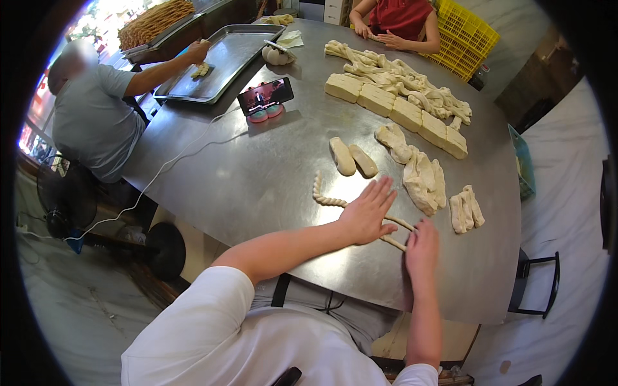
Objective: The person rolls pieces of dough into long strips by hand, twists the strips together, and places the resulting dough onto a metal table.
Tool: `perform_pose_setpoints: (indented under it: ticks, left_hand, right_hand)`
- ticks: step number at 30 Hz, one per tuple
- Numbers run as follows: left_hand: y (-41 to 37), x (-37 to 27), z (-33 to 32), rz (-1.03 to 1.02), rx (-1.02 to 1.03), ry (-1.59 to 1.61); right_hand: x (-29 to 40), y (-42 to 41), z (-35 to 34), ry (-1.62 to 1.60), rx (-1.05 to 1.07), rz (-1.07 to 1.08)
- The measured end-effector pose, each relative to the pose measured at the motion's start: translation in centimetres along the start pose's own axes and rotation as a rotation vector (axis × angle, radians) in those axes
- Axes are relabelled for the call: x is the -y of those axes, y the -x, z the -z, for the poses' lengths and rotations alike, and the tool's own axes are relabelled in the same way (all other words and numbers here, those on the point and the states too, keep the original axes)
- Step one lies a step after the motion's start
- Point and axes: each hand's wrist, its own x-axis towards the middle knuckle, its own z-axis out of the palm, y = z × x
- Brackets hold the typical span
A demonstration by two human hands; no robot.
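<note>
A rope of dough lies on the steel table, its far left part twisted and bent upward. My left hand rests flat across its middle, fingers extended, hiding part of it. From under that palm two thin strands run right to my right hand. The right hand is over their ends, slightly blurred, and its grip is hidden. Beyond the left hand lie two oval dough pieces. Irregular dough lumps sit past the right hand, with small dough strips to their right.
Dough blocks and piled dough strips stretch across the far side. A propped phone trails a white cable. One person places twisted dough at a metal tray; another handles dough near yellow crates.
</note>
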Motion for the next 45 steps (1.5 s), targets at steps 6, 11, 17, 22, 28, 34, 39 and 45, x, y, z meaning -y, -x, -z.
perform_pose_setpoints:
  ticks: [6, 11, 17, 22, 28, 34, 39, 45]
  left_hand:
    - [7.8, -3.1, 5.1, -0.115, 0.271, -0.036]
    - [-0.1, -0.9, 0.0, -0.034, 0.027, 0.004]
    - [7.3, -4.5, 5.0, -0.125, 0.316, -0.037]
    - [0.9, -2.0, -0.8, -0.147, 0.157, 0.046]
    - [6.3, -4.9, 3.4, -0.123, 0.256, 0.001]
    - [2.4, -3.0, -0.2, -0.227, 0.260, 0.120]
    - [3.5, -6.0, 1.8, -0.129, 0.240, -0.019]
    - [3.1, -3.8, -1.1, -0.367, 0.307, 0.103]
  right_hand:
    - [-1.2, 7.5, 4.9, -0.260, 0.306, 0.047]
    - [0.4, 0.6, 1.3, -0.132, 0.180, -0.076]
    - [-1.9, 7.4, 4.3, -0.268, 0.316, -0.064]
    - [-0.4, 1.5, -0.7, 0.016, 0.026, 0.075]
    - [1.0, 4.4, 6.3, -0.281, 0.453, -0.368]
    - [-0.1, 5.4, 2.1, -0.203, 0.142, 0.040]
    - [0.2, 4.9, 5.3, -0.298, 0.407, -0.327]
    - [-1.9, 7.1, 2.4, -0.028, 0.133, 0.259]
